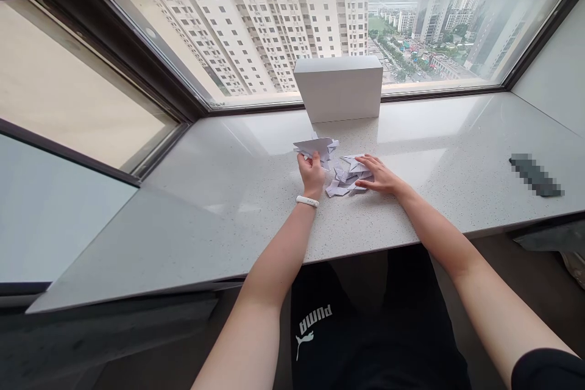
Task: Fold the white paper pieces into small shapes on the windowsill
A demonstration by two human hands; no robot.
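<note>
My left hand (311, 172), with a white band on its wrist, is closed on a folded white paper piece (314, 146) held just above the stone sill. My right hand (379, 175) lies flat with fingers spread on a small pile of folded white paper pieces (346, 178) on the sill. The pile sits between both hands, slightly nearer the right one. A white rectangular box (340, 88) stands upright behind the pile, against the window.
The pale speckled stone windowsill (219, 195) runs wide to left and right. A dark blurred object (535, 175) lies at the far right. Window glass and dark frames (137, 73) rise behind. My dark trousers show below the sill's front edge.
</note>
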